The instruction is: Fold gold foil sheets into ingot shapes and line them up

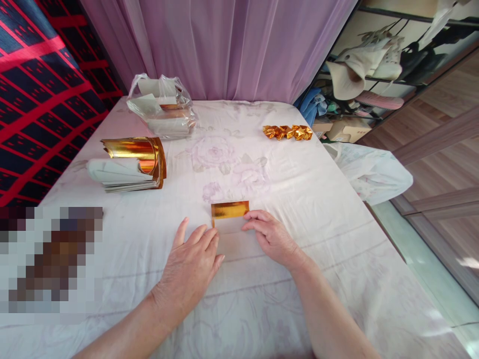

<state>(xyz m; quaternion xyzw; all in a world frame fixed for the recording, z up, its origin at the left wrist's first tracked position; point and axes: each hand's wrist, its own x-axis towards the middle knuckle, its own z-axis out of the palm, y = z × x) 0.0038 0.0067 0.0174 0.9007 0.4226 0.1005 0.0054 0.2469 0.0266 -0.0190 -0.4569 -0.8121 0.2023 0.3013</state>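
A small sheet of gold foil paper (230, 210) lies in front of me, with a shiny gold strip along its far side and a pale part nearer me. At its left edge rests my left hand (194, 254), fingers stretched and spread, the fingertips by the paper's lower left corner. My right hand (272, 237) has the right edge of the paper between its bent fingers; the thumb is partly hidden.
On the flowered bedsheet (284, 289), a folded stack of gold paper (130, 148) stands at left. Behind it sits a clear plastic bag (175, 124) of paper. Crumpled gold folded pieces (287, 132) lie far right. A shelf holds a white cap (348, 75); a white bag (374, 172) hangs beside the bed.
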